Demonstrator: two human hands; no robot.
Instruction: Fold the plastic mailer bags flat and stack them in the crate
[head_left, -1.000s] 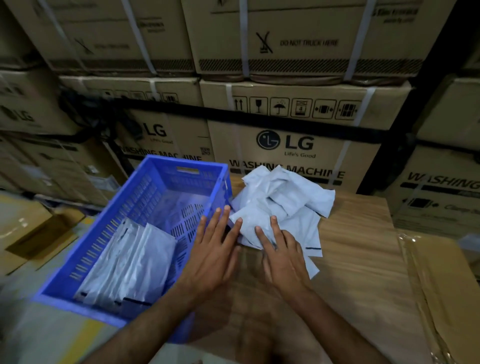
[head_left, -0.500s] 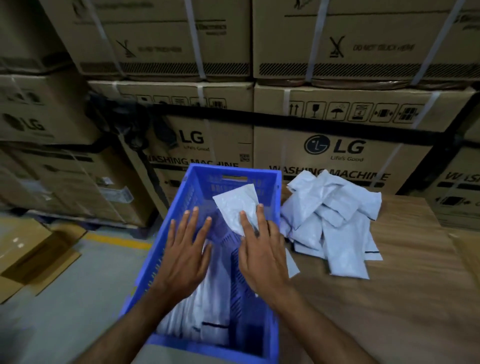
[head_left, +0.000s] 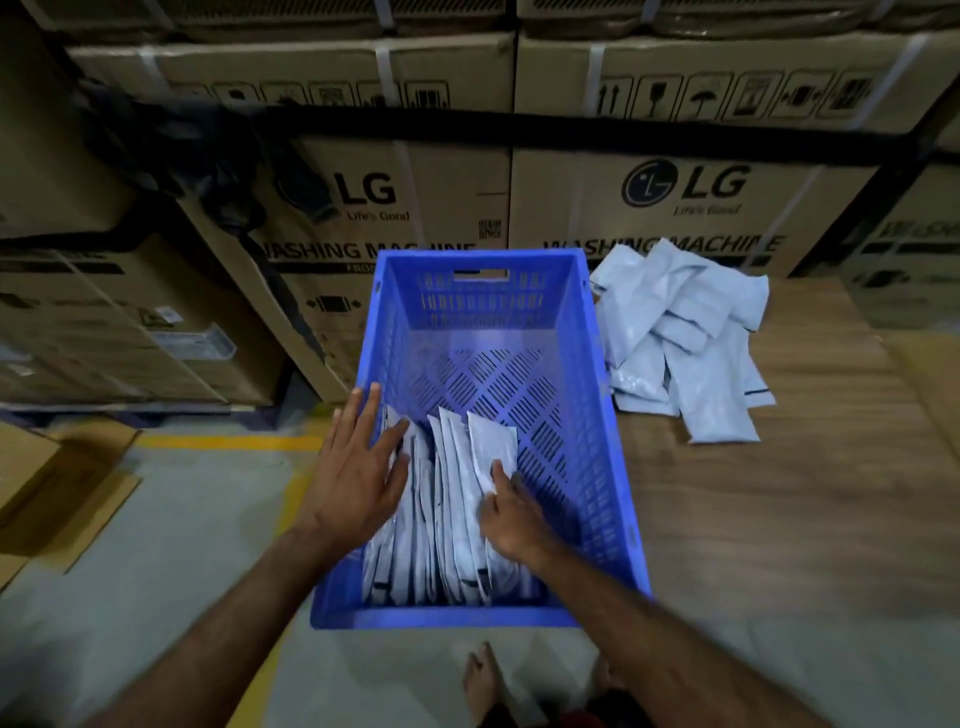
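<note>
bare foot (head_left: 480, 680) on the floor; left hand (head_left: 358, 467) spread flat against the folded mailers (head_left: 441, 519) standing in the blue crate (head_left: 587, 415) — right hand (head_left: 511, 519) pinches one. unfolded pile (head_left: 680, 343) beyond on the wooden table (head_left: 805, 493), lg cartons (head_left: 675, 187) behind.

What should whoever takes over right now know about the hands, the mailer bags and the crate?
Left hand: open, fingers straight, resting against the left side of the bags in the crate.
Right hand: pressing the newest folded bag onto the right side of the row; I cannot tell whether it pinches it.
Blue crate: folded bags stand on edge in a row at the near end; far end bare.
Left: loose pile of bags on the wooden table, right of the crate, not yet folded and stacked.
</note>
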